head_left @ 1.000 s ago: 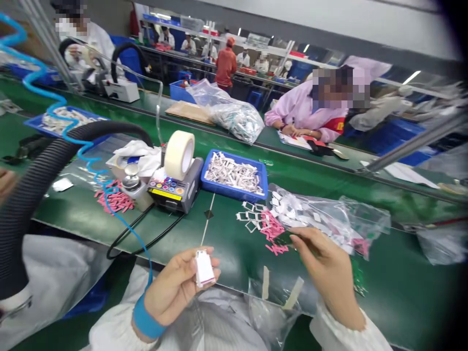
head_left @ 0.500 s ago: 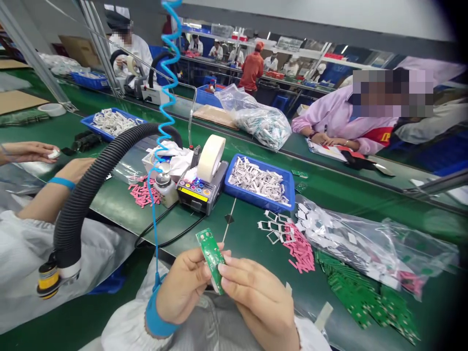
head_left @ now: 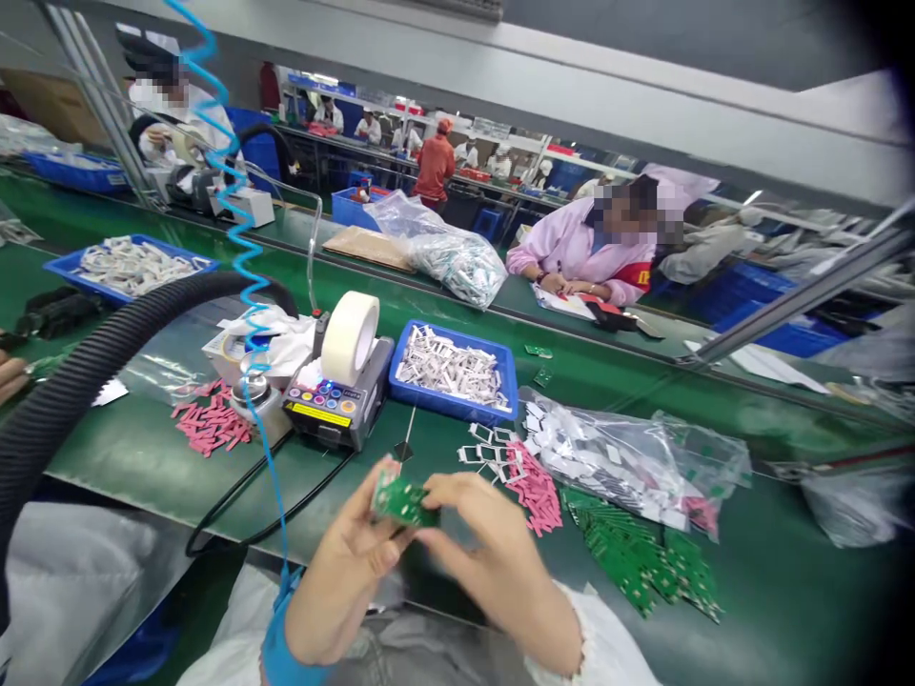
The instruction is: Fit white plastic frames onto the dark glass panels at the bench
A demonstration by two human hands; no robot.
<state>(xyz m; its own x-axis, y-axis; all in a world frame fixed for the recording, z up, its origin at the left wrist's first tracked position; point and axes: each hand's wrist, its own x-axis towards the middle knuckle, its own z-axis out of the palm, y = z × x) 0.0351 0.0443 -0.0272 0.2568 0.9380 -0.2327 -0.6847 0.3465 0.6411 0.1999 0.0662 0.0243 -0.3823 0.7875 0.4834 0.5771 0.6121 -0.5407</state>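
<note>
Centrally, one green circuit board [head_left: 406, 500], held above the near edge of the green worktop [head_left: 758, 534], its end at the right tilted slightly down. Left hand [head_left: 347, 562]: bare, blue band [head_left: 286, 634] at the wrist, closed about the board between thumb and fingers. Right hand [head_left: 493, 553]: bare, slightly blurred, thumb and fingers partly curled with a small gap between them at the board's other end; whether they pinch it cannot be told. To the right of the hands: pink strips [head_left: 538, 491], loose heap; white frames [head_left: 493, 453], several, beside and partly over the strips; green boards [head_left: 636, 553], fanned and overlapping; clear plastic bag [head_left: 715, 457], lying flat, white pieces [head_left: 572, 429] at its near end. Beyond the hands: blue tray [head_left: 450, 405], filled with small white parts [head_left: 447, 367]; just left of it, a tape dispenser [head_left: 329, 419] with lit buttons, cream tape roll [head_left: 350, 335] upright upon it; next to that, a metal-capped bottle [head_left: 257, 405], with a second heap of pink strips at its side.
</note>
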